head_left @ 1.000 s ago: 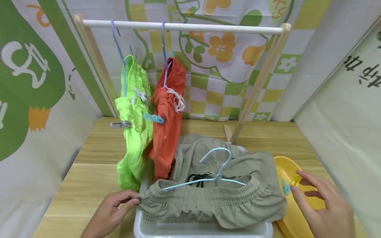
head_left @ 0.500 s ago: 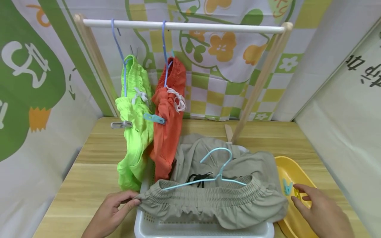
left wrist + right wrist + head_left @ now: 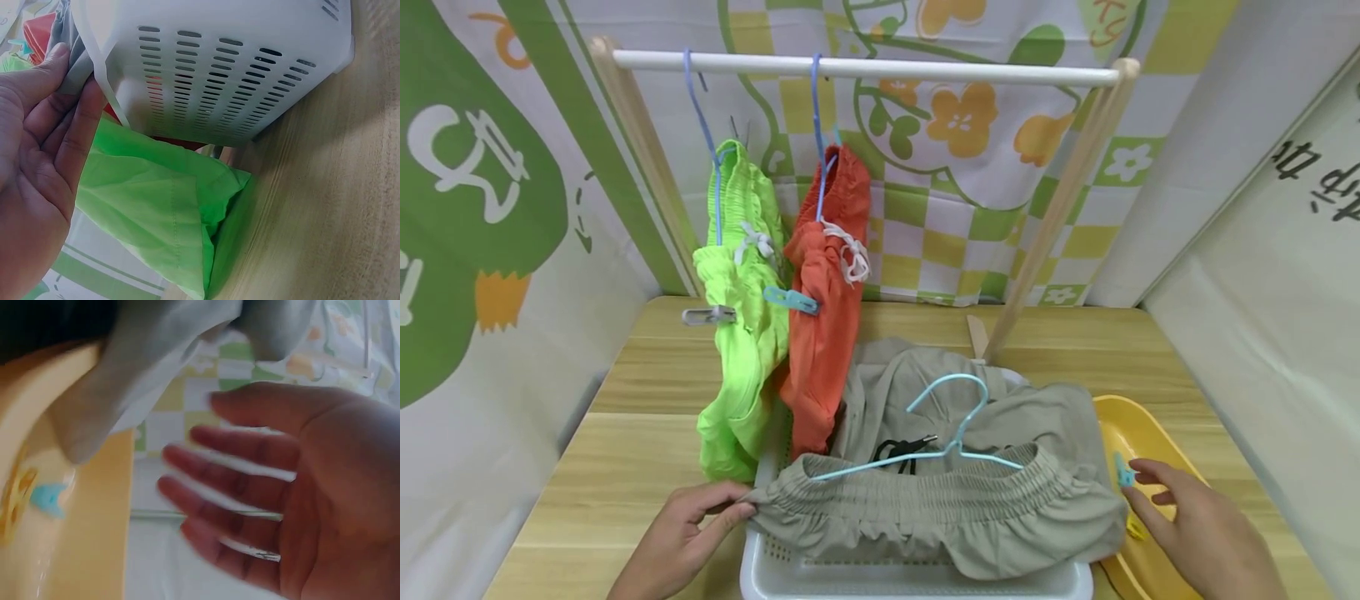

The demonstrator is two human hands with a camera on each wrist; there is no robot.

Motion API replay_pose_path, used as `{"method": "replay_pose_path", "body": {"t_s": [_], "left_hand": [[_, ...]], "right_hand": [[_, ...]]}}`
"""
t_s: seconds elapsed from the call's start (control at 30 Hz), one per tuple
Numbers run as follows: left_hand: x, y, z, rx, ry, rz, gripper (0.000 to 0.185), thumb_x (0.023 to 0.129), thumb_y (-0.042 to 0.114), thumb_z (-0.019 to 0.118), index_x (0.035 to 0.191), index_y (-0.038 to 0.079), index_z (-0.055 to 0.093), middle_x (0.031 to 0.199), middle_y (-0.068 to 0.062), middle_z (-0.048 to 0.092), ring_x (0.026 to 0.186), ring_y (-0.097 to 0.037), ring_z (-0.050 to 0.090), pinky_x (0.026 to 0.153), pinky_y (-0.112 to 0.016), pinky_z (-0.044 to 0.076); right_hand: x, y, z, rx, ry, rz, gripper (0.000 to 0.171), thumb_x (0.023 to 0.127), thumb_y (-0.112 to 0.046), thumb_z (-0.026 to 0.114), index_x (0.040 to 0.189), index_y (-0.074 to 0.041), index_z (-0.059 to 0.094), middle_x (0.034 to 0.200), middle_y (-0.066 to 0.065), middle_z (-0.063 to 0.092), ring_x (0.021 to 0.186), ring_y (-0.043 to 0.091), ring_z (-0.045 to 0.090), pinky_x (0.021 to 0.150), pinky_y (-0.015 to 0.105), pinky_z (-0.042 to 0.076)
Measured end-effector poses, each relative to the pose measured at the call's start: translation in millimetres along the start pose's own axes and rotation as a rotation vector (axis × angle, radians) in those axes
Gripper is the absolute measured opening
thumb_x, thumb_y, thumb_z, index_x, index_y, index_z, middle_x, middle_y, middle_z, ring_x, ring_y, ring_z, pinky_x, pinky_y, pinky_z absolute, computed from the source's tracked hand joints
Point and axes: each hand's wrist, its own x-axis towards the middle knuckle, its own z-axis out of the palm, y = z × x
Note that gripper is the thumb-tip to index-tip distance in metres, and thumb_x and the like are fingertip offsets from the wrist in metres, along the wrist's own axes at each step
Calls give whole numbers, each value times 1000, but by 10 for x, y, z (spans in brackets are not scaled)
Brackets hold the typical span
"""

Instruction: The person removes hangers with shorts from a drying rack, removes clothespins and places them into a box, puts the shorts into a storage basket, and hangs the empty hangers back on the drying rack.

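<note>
Left grip (image 3: 685,533) pinched the grey garment (image 3: 898,504), lower centre; right grip (image 3: 1206,525) had fingers apart, blue clip (image 3: 1123,470) (way nearer this hand) just left of it in the yellow tray (image 3: 1142,427), lower right.

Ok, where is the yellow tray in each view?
Head: the yellow tray, lower right, partly covered by the right hand.
Left wrist: not in it.
Right wrist: the tray, along the left side.
Shared landmark: the gray shorts, low centre in head; upper left in left wrist, pinched by the left hand; at the top in right wrist.
</note>
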Motion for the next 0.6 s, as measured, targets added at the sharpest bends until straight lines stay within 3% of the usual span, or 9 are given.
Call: {"method": "replay_pose_path", "body": {"t_s": [0.13, 0.23, 0.4, 0.5, 0.6], "left_hand": [[4, 0, 3, -9, -1, 9, 44, 89, -19, 65, 109, 20, 72, 98, 6, 73, 87, -10, 69, 75, -22, 55], [7, 0, 5, -7, -3, 5, 44, 89, -19, 65, 110, 19, 72, 98, 6, 73, 87, -10, 69, 75, -22, 55], [9, 11, 1, -4, -1, -9, 44, 90, -18, 65, 110, 20, 72, 99, 7, 74, 88, -10, 69, 77, -22, 56], [-1, 13, -3, -5, 5, -23, 44, 89, -19, 66, 111, 19, 73, 101, 6, 74, 90, -11, 70, 77, -23, 56], [-21, 3, 3, 1, 22, -16, 45, 87, -20, 67, 112, 17, 74, 103, 4, 75, 92, -11, 71, 79, -23, 57]], "right_hand": [[-17, -155, -32, 113, 197, -130, 26, 101, -17, 68, 125, -6, 70, 110, 6, 74, 84, 10, 68, 62, 25, 52], [-16, -282, -58, 201, 283, -258, 29, 99, -6, 68, 128, -10, 70, 117, -2, 71, 96, -4, 61, 74, 11, 47], [27, -457, -50, 315, 257, -456, 42, 95, 9, 65, 131, -13, 69, 123, -5, 69, 117, -4, 56, 95, 7, 39], [52, -494, -2, 345, 227, -532, 41, 92, 15, 64, 125, -9, 70, 119, 0, 71, 117, -1, 59, 98, 10, 40], [61, -498, 42, 355, 203, -550, 40, 92, 15, 65, 123, -11, 72, 117, -2, 72, 115, 0, 61, 97, 10, 42]]}}
